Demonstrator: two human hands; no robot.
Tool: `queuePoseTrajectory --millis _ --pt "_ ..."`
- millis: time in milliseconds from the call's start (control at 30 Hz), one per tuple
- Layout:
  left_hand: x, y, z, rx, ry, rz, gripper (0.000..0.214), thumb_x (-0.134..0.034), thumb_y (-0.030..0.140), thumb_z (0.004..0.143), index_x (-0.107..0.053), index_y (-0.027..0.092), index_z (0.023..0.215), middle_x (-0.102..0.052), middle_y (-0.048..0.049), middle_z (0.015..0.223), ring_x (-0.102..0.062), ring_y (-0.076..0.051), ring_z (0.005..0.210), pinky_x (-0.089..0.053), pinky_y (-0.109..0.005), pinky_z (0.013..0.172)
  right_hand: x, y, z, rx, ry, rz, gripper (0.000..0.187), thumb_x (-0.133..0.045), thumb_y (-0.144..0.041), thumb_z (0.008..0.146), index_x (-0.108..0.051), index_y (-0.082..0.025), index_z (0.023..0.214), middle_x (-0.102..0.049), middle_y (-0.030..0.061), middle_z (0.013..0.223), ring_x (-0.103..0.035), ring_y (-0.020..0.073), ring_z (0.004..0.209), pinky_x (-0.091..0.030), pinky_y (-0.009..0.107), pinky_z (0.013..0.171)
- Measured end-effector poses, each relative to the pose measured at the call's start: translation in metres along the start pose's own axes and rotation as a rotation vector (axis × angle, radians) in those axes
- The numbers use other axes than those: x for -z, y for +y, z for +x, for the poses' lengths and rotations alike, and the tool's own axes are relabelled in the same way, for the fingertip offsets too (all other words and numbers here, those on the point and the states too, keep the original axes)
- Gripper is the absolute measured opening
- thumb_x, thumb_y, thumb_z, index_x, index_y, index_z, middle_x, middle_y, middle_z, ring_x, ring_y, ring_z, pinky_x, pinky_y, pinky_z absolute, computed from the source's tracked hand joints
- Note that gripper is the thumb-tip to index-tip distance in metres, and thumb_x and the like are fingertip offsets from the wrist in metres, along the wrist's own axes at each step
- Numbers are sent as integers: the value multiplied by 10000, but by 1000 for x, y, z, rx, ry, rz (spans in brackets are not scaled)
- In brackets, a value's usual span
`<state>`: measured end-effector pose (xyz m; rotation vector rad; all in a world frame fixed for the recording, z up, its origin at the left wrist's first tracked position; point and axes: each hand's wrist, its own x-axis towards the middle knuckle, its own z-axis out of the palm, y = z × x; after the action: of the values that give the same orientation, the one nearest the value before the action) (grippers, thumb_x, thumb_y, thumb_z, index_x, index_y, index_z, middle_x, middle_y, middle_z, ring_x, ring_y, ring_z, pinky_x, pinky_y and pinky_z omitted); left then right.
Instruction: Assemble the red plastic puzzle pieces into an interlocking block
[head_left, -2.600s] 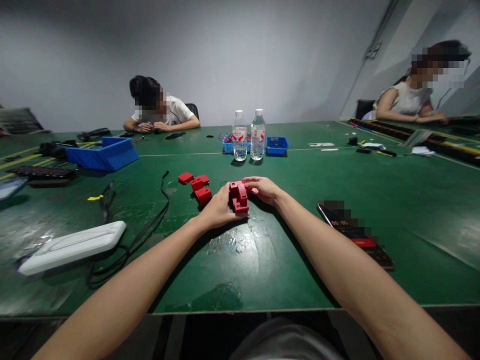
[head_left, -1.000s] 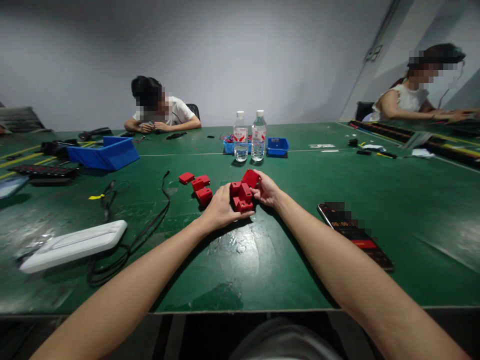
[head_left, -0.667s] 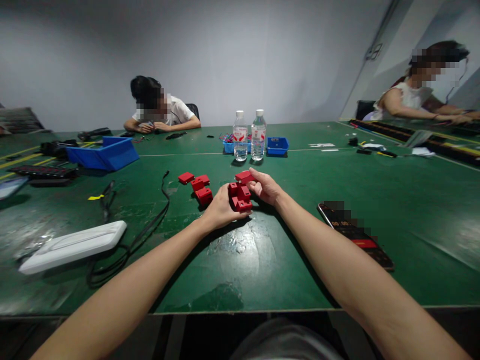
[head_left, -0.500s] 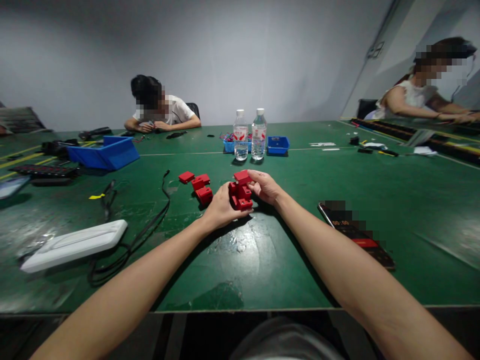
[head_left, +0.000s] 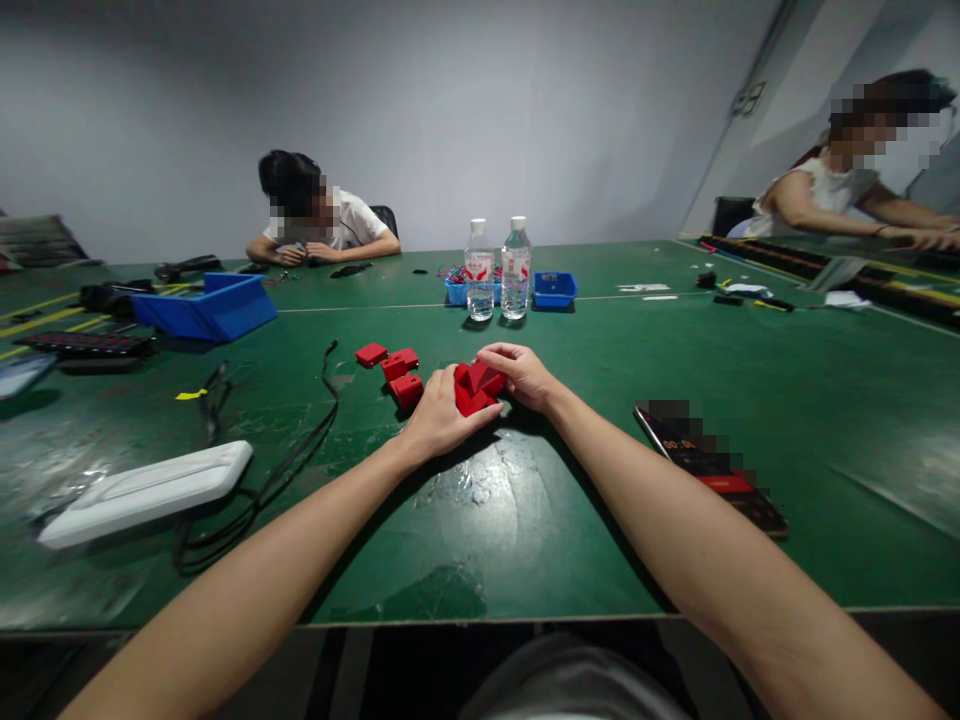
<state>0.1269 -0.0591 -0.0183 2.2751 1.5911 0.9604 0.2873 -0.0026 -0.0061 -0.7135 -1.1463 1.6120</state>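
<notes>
My left hand [head_left: 442, 412] is closed around the left side of a red block-like part [head_left: 469, 400], its thumb along the near side. My right hand [head_left: 525, 374] pinches a smaller flat-faced red piece [head_left: 484, 376], which is tilted and overlaps the upper side of the held part. Whether the two are joined cannot be made out. Just left of my left hand lie loose red blocks: a rounded one [head_left: 407, 391], a couple of small ones [head_left: 394, 368] behind it, and a flat square one [head_left: 371, 354] farthest left.
Two water bottles [head_left: 480, 272] stand beyond my hands, beside a small blue tray [head_left: 555, 290]. A phone [head_left: 705, 470] lies to the right. A white bar-shaped device [head_left: 150, 492], black cable [head_left: 300, 450] and large blue bin [head_left: 214, 306] are left. Two people sit at the table.
My right hand has tipped the smaller red piece and brought it lower against the red part. My left hand's fingers have shifted over the part, covering more of it.
</notes>
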Motion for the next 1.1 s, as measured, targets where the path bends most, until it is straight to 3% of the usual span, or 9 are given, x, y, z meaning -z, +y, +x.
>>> queuePoseTrajectory --millis 300,500,667,1100 --pt "-3 -2 1 41 37 -34 755 -640 696 683 -502 150 1187 -585 -145 1109 -558 -329 1091 -447 -474 959 1 4 1 13 -49 -18 410 -792 -520 639 -681 -157 793 -669 -1 683 -603 88 575 -486 193 571" --pt "1 2 3 133 54 -127 650 -566 686 761 -542 138 1111 -618 -132 1072 -600 -283 996 -475 -440 904 3 -2 -2 -6 -161 26 497 -893 -305 530 -694 -177 967 -713 26 929 -664 129 778 -538 237 743" --pt "0 1 1 78 48 -141 615 -587 650 765 -547 151 1122 -624 -122 1083 -593 -278 1014 -468 -444 921 3 -2 -1 7 -103 4 398 -841 -323 610 -702 -191 958 -710 15 902 -654 121 749 -536 233 716" --pt "-2 0 1 56 56 -123 635 -650 631 720 -517 165 1131 -603 -111 1079 -581 -277 1045 -462 -443 944 2 -4 -1 134 -109 -181 311 -808 -272 637 -709 -177 915 -701 -1 853 -617 97 740 -496 219 737"
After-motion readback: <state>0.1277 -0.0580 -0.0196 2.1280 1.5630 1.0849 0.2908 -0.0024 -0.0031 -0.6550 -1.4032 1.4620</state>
